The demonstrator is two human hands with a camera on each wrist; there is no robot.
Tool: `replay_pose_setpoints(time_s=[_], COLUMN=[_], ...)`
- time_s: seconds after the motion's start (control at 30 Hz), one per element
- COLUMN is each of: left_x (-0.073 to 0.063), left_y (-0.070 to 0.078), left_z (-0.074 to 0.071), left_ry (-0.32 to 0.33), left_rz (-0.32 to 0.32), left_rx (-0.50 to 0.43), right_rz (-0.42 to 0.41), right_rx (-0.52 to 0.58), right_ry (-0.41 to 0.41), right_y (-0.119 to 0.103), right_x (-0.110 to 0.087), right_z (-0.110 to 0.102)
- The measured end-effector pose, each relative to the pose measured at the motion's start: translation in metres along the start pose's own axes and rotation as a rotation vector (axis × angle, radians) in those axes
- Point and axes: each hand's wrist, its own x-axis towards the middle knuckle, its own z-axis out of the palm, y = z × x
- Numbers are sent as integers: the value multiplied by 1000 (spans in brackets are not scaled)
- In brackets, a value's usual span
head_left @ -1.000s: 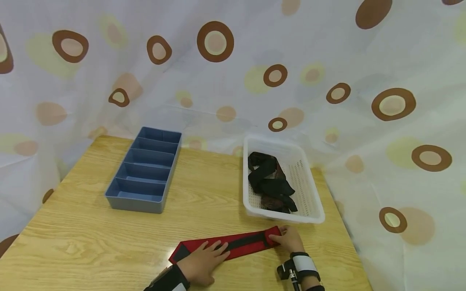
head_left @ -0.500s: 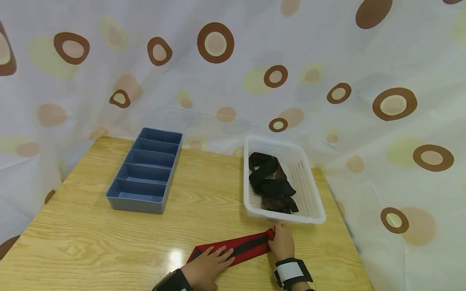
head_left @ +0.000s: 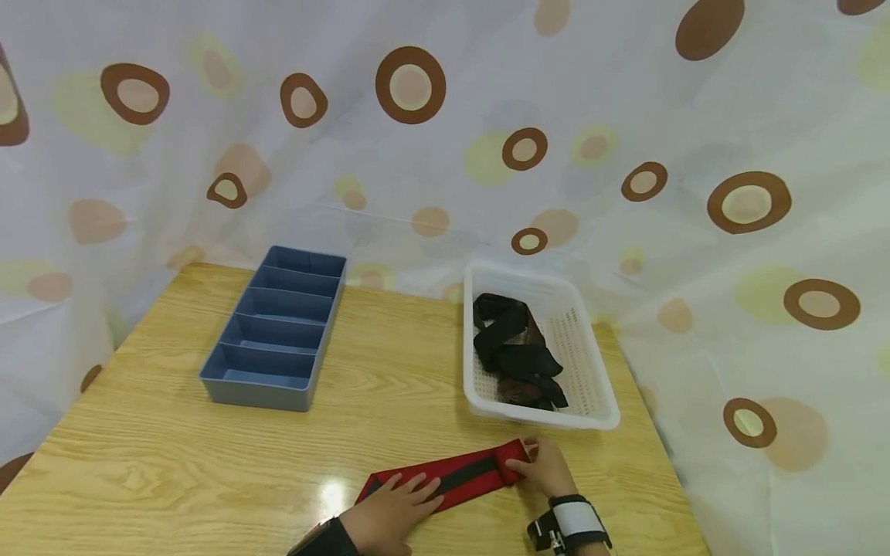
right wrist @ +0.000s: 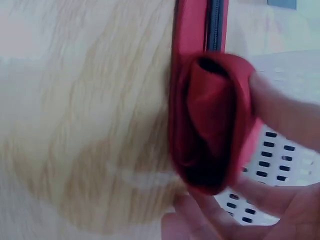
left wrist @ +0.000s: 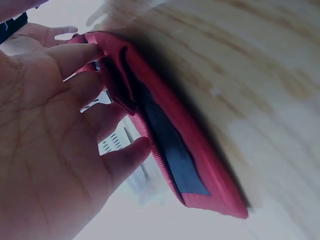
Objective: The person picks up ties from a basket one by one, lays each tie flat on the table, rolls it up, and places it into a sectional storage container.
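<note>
A red necktie (head_left: 473,469) with a dark strip down its middle lies on the wooden table, seen in the head view. Its right end is coiled into a loose roll (right wrist: 215,105), hollow in the middle, as the right wrist view shows. My right hand (head_left: 551,469) pinches this roll between thumb and fingers. Across the left part of the tie rests my left hand (head_left: 389,513), fingers spread, covering some of the fabric. In the left wrist view, the left fingertips touch the edge of the tie (left wrist: 175,155).
Behind my right hand stands a white perforated basket (head_left: 542,417) holding several tangled dark fabric strips (head_left: 518,357). A blue-grey tray (head_left: 260,396) with several compartments sits at the back left. A patterned curtain (head_left: 417,193) hangs behind the table.
My right hand turned over the end of the tie and back, and the roll has thickened. The tie's left end has shifted right, and the left hand has slid slightly right.
</note>
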Motion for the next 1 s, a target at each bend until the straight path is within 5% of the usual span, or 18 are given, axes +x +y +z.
replay_pose_setpoints(time_s=[0.17, 0.3, 0.47, 0.6, 0.7, 0.87, 1.0], left_x=[0, 1, 4, 5, 5, 5, 4], left_y=[1, 4, 8, 8, 8, 5, 3], left_z=[-1, -2, 0, 1, 2, 2, 2], left_ry=[-1, 3, 19, 21, 23, 10, 3], left_rz=[6, 35, 73, 71, 69, 54, 44], left_rx=[5, 23, 86, 103, 108, 98, 64], right_rz=[85, 99, -27, -138, -184, -238, -222], right_rx=[42, 65, -119, -249, -253, -122, -33], right_ry=[-32, 56, 239, 288, 267, 105, 51], right_y=[-1, -3, -7, -13, -17, -22, -24], right_x=[1, -1, -3, -4, -6, -9, -11], right_z=[1, 7, 24, 37, 37, 25, 18])
